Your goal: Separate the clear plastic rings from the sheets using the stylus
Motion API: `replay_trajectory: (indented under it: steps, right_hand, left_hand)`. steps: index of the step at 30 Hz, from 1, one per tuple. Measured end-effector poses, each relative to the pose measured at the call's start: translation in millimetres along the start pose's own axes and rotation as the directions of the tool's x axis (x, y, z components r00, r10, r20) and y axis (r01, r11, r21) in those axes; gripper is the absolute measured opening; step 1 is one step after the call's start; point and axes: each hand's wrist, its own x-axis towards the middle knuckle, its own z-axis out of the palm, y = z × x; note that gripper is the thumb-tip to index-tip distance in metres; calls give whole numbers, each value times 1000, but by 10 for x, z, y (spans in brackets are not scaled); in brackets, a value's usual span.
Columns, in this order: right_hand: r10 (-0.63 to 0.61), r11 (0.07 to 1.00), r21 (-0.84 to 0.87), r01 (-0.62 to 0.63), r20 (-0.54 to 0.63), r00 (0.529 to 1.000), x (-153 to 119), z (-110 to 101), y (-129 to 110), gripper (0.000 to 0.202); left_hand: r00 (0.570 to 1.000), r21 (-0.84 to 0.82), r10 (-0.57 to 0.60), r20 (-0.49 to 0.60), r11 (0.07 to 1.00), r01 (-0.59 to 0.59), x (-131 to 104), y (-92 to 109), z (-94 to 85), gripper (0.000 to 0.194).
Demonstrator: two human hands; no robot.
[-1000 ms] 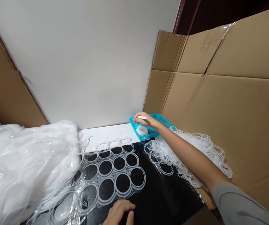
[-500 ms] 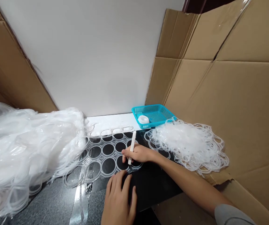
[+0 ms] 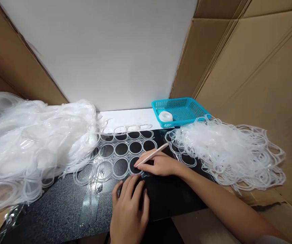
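As the right hand (image 3: 158, 164) pinches a slim white pen-shaped tool (image 3: 152, 155) in the head view, the left hand (image 3: 129, 211) lies with fingers loosely parted at the near edge of a clear plastic ring sheet (image 3: 129, 156) on a black worktop (image 3: 59, 206). With so light a hold, the sheet could skid or buckle under sideways pressure; the tangled ring pile (image 3: 219, 145) could snag the right forearm.

The left grip (image 3: 129, 205) was palm down, fingers slightly spread, reaching over the near edge of the desk (image 3: 56, 213). The right grip (image 3: 159, 163) was curled in a pinch, its bare forearm (image 3: 214, 196) slanting across the desk's near right corner.
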Motion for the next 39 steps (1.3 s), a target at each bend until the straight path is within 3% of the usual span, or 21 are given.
replay_trajectory:
  steps: [6,19,24,35,39]
  right_hand:
    - [-43,999,-16,41,-123,991,-5,108,34,12]
    - [-63,998,-25,61,-107,992,-25,92,45,12]
    - [-70,998,-3,70,-149,986,-24,100,48,12]
    - [-64,993,-98,59,-41,997,-35,51,-5,13]
    - [-149,980,-133,151,21,989,-30,30,0,15]
  left_hand:
    - [997,-70,-7,-71,998,2,-37,-6,64,28]
    - [997,-103,-40,-61,994,34,-38,0,79,27]
    - [998,-104,-44,-50,994,39,-32,-2,77,27]
    - [997,-104,-76,-21,992,73,-31,12,50,26]
    - [998,-93,-69,9,993,70,0,10,35,27]
